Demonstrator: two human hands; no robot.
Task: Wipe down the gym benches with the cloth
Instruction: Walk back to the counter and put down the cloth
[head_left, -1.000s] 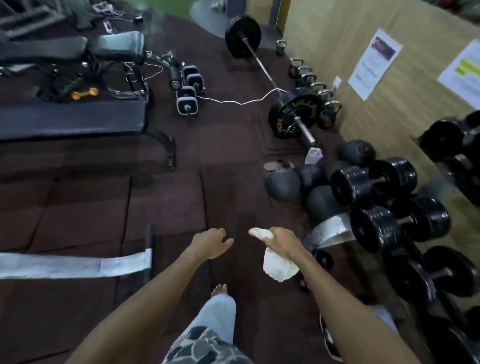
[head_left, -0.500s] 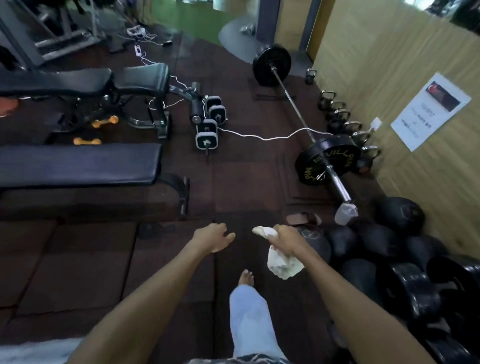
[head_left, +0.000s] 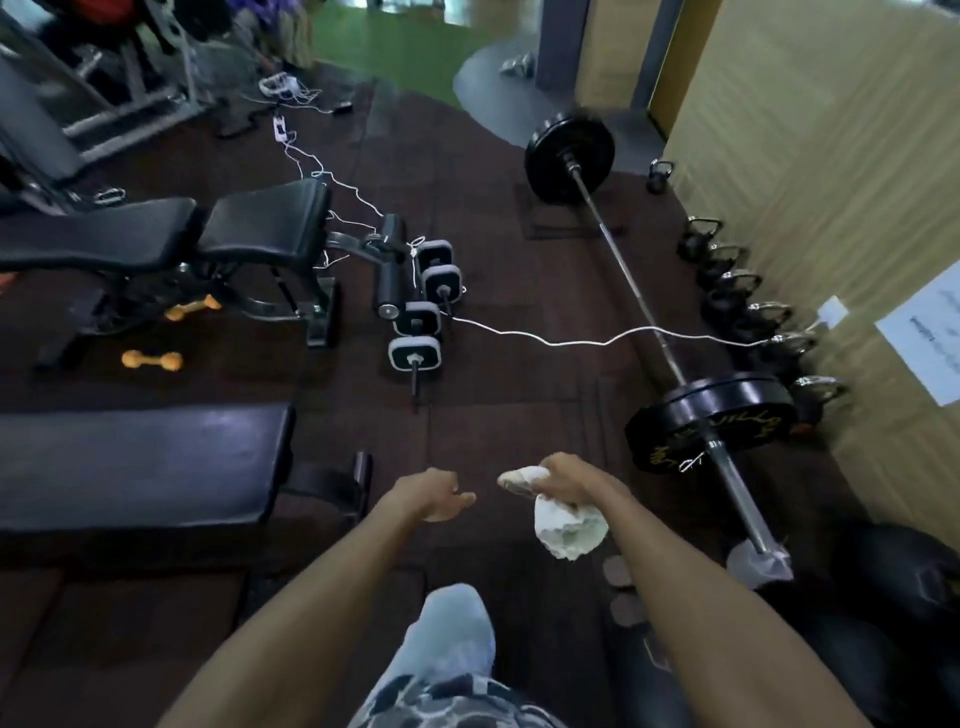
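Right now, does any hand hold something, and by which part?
The right hand grips the white cloth around its bunched middle; one end pokes out sideways, the rest hangs below. The left hand holds nothing.

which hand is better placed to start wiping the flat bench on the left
Right, probably: the right hand grips the cloth. The left hand is nearer the flat bench but holds nothing, so it would need a handover first.

The cloth (head_left: 569, 530) was white, the flat bench (head_left: 140, 462) black, the small dumbbells (head_left: 151, 360) orange. The shorts (head_left: 457, 701) bore grey camouflage (blurred), and the barbell plate (head_left: 727, 410) was black with yellow lettering.
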